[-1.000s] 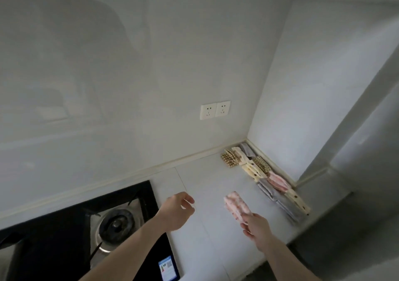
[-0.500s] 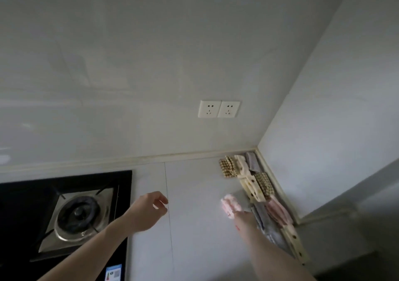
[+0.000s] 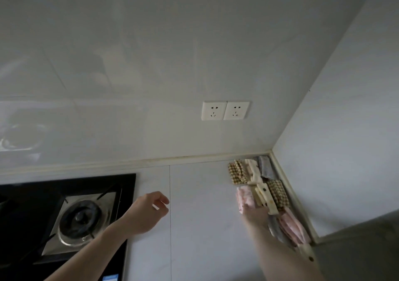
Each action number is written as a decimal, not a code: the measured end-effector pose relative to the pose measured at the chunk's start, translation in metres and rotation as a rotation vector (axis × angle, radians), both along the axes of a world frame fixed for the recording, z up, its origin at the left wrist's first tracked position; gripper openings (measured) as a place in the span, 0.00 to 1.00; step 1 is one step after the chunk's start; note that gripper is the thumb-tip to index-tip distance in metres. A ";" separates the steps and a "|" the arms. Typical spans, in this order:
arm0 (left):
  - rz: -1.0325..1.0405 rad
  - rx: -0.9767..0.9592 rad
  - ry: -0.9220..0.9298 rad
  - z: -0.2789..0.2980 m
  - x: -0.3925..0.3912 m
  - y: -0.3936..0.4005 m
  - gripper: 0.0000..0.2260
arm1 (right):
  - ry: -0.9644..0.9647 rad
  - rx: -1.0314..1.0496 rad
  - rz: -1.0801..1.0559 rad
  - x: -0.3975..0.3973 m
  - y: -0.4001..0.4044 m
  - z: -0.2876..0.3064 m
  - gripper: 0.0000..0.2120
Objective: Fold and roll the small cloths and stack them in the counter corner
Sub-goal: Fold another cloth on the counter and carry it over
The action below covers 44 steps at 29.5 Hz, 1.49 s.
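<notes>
My right hand (image 3: 254, 212) grips a pink-and-white rolled cloth (image 3: 245, 196) and holds it down on the counter beside the row of rolled cloths. That row lies in the counter corner along the right wall: a checked roll (image 3: 236, 171), a cream roll (image 3: 253, 169), a grey roll (image 3: 266, 166), another checked roll (image 3: 278, 192), a cream spotted roll (image 3: 265, 195) and pink rolls (image 3: 291, 226) nearer me. My left hand (image 3: 149, 210) hovers over the counter near the hob with its fingers loosely curled, holding nothing.
A black gas hob (image 3: 64, 211) with a burner (image 3: 81, 218) takes up the left of the white counter (image 3: 200, 226). A double wall socket (image 3: 225, 110) sits on the back wall. The counter edge drops off at the lower right.
My right hand has carried the pink cloth roll forward and to the right, from mid-counter up against the row in the corner. The left hand stayed hovering with its fingers curled.
</notes>
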<state>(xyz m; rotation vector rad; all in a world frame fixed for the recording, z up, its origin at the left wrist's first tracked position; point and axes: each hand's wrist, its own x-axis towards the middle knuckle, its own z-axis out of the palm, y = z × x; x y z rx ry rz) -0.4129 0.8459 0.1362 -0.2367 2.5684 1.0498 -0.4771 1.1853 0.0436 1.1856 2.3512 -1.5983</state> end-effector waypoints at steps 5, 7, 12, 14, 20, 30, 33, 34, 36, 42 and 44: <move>0.000 0.035 -0.038 -0.006 -0.005 0.014 0.06 | -0.003 0.502 0.259 -0.014 0.007 -0.038 0.20; -0.004 0.038 -0.058 -0.009 -0.004 0.016 0.06 | 0.088 0.551 0.376 -0.028 0.007 -0.037 0.21; 0.006 0.031 -0.075 -0.012 -0.003 0.015 0.06 | -0.030 0.729 0.798 -0.071 0.013 -0.046 0.32; 0.006 0.019 -0.073 -0.012 -0.003 0.012 0.06 | -0.106 0.758 0.877 -0.081 0.015 -0.044 0.36; 0.013 -0.012 -0.081 -0.015 -0.002 0.004 0.05 | -0.205 0.730 0.992 -0.088 0.004 -0.034 0.39; 0.004 -0.016 -0.079 -0.018 -0.002 0.001 0.05 | -0.220 0.640 0.936 -0.097 0.000 -0.028 0.35; 0.008 0.005 -0.071 -0.018 0.003 -0.002 0.05 | -0.168 0.645 0.899 -0.083 -0.005 -0.019 0.32; 0.007 0.008 -0.064 -0.018 0.005 -0.003 0.05 | -0.154 0.652 0.900 -0.077 -0.007 -0.017 0.32; 0.007 0.012 -0.051 -0.016 0.010 -0.007 0.05 | -0.113 0.663 0.895 -0.064 -0.013 -0.016 0.31; 0.079 0.036 -0.028 -0.002 0.049 -0.029 0.07 | 0.009 0.440 0.934 -0.011 -0.061 -0.008 0.31; 0.118 0.042 -0.017 0.003 0.074 -0.046 0.07 | 0.062 0.374 0.989 0.009 -0.092 -0.002 0.29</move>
